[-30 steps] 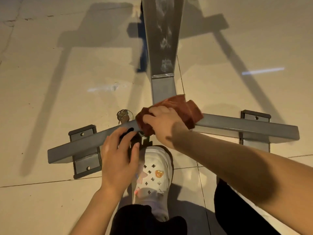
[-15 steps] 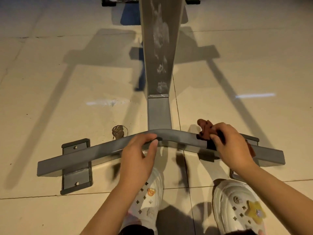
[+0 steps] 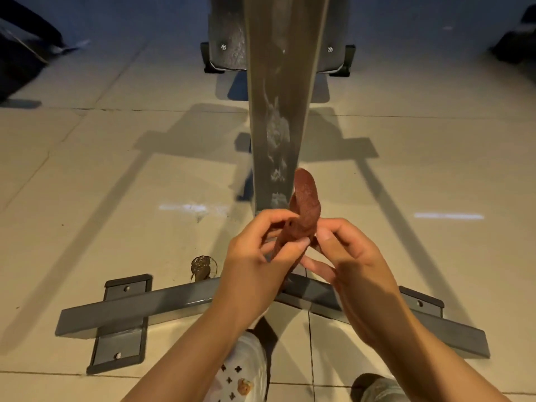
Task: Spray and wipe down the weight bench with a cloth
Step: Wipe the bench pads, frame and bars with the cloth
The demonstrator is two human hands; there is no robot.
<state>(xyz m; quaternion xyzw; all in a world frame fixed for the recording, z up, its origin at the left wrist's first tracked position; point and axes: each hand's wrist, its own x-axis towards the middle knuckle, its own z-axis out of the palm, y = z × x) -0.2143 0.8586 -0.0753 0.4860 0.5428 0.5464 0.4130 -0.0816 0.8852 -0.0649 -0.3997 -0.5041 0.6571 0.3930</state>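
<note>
— Where is the cloth sitting, and who is holding it?

— The reddish-brown cloth (image 3: 304,210) is hanging in the air above the bench frame, touching none of it. Both hands are pinching it: the left hand (image 3: 258,256) is curling thumb and fingers round its lower part, and the right hand (image 3: 353,262) is pinching its right edge between thumb and forefinger. The upper end of the cloth is standing up in a rounded flap just in front of the lower end of the central beam (image 3: 278,97).

— And the bench itself?

— Only its grey steel frame is showing. The central beam is running away from the person up the middle of the view, carrying whitish smears (image 3: 277,134) along its face. The front crossbar (image 3: 139,307) is lying across the floor below the hands, bending slightly at the middle, its ends cut square. A bolted foot plate (image 3: 121,323) is sitting under its left part, and another (image 3: 420,300) is peeking out behind its right part. At the far end a rear base (image 3: 229,39) with two screws is resting on the floor.

— How much room is lying around it?

— Pale floor tiles (image 3: 87,184) are spreading wide on both sides of the beam. A small brown stain (image 3: 201,266) is sitting just behind the crossbar, left of the hands. Dark objects are crowding the far corners, too dim to identify. A white perforated clog (image 3: 240,369) is standing just on the near side of the crossbar, and a second shoe (image 3: 377,387) is showing at the bottom edge.
</note>
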